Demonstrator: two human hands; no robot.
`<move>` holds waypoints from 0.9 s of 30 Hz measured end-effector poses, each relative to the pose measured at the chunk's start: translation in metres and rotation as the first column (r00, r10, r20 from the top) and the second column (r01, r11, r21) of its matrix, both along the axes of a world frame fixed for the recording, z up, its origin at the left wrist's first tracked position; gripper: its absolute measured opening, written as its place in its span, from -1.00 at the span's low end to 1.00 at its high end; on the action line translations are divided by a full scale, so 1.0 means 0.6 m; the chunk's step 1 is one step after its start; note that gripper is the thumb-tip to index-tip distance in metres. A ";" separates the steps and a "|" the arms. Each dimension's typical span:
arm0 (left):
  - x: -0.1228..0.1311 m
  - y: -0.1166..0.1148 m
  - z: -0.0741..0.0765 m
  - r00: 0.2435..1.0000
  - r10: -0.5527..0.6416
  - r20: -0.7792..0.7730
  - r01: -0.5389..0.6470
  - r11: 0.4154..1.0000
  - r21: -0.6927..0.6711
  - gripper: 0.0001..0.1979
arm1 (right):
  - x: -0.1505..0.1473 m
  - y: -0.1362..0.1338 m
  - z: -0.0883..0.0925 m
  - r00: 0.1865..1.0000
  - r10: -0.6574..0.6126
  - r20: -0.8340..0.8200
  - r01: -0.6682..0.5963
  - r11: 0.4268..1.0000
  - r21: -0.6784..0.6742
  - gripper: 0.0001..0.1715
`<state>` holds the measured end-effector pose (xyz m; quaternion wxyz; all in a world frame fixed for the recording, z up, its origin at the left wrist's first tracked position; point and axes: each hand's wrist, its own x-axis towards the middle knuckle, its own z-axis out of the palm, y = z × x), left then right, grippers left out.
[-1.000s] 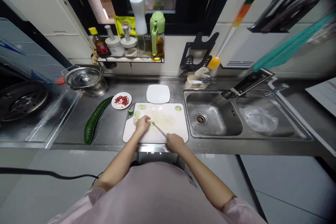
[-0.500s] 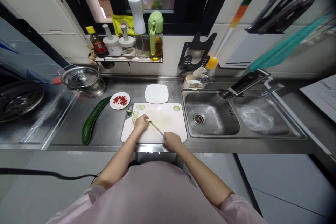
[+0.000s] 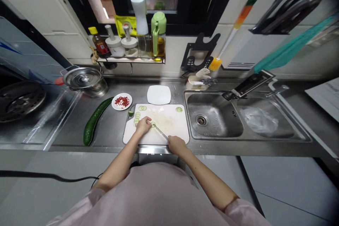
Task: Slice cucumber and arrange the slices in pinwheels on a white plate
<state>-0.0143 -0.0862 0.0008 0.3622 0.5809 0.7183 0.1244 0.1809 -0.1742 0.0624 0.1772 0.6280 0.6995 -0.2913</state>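
Observation:
My right hand is closed round the handle of a knife, at the lower right of a white cutting board. The blade slants up and left, its tip at a thin pale green cucumber slice. Just left of that slice, my left hand rests low over the board with its fingers curled in. Whatever its fingertips hold, if anything, is hidden. Several cucumber slices lie in a column beside it, with more slices behind and others at the far right corner.
A cucumber end lies by the board's left edge. Further left are a plate of small red pieces, a long green cucumber and a lidded pot. A white dish stands behind the board; a double sink lies right.
The knife and my right hand have drawn back slightly to the right and toward me. My left hand stays almost in place beside the slice. The view has shifted a little.

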 end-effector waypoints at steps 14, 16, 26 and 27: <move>-0.006 0.007 -0.009 0.999 0.010 0.040 -0.009 1.000 -0.021 -0.74 | -0.006 0.009 0.004 1.000 0.013 -0.002 -0.013 1.000 0.025 -0.62; -0.007 0.007 -0.010 0.999 0.005 0.041 -0.004 1.000 -0.024 -0.73 | -0.007 0.011 0.006 1.000 0.019 -0.004 -0.019 0.999 0.031 -0.62; -0.013 0.012 -0.017 0.998 0.000 0.064 0.002 0.999 -0.036 -0.70 | -0.007 0.013 0.009 1.000 0.023 -0.004 -0.023 0.999 0.032 -0.61; -0.014 0.013 -0.018 0.997 0.004 0.071 -0.001 0.999 -0.039 -0.71 | -0.006 0.012 0.008 1.000 0.025 -0.003 -0.025 0.999 0.040 -0.61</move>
